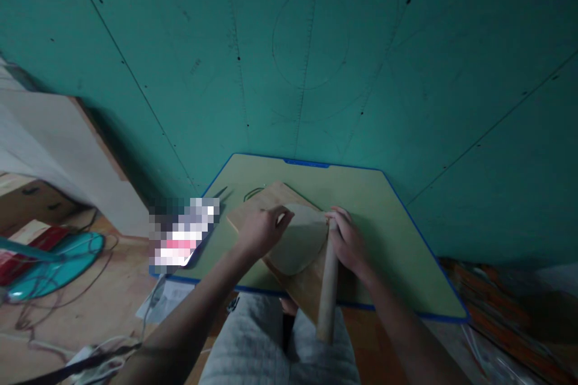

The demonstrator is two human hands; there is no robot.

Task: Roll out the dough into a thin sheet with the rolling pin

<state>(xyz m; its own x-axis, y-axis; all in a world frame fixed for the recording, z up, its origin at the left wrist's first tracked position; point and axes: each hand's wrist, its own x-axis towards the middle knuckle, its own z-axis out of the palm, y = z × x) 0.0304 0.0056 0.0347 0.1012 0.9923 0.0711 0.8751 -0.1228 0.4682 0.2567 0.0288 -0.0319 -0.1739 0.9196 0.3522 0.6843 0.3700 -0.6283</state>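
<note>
A thin, pale round dough sheet (300,246) lies on a wooden board (253,204), which sits at an angle on a small table. My left hand (264,231) is closed, its thumb and forefinger pinched at the sheet's upper left edge. At the sheet's right side my right hand (347,237) is closed around the upper end of a wooden rolling pin (327,295). Those fingertips also meet the edge of the dough; whether they grip it is hard to see. The pin's lower end juts past the board's near corner, above my lap.
The pale-topped, blue-edged table (397,264) stands against a green wall (203,60). A lit, blurred-out phone-like screen (185,237) rests at its left. Behind the board lies a dark cord loop (253,192). Cables and a turquoise round base (72,264) occupy the left floor.
</note>
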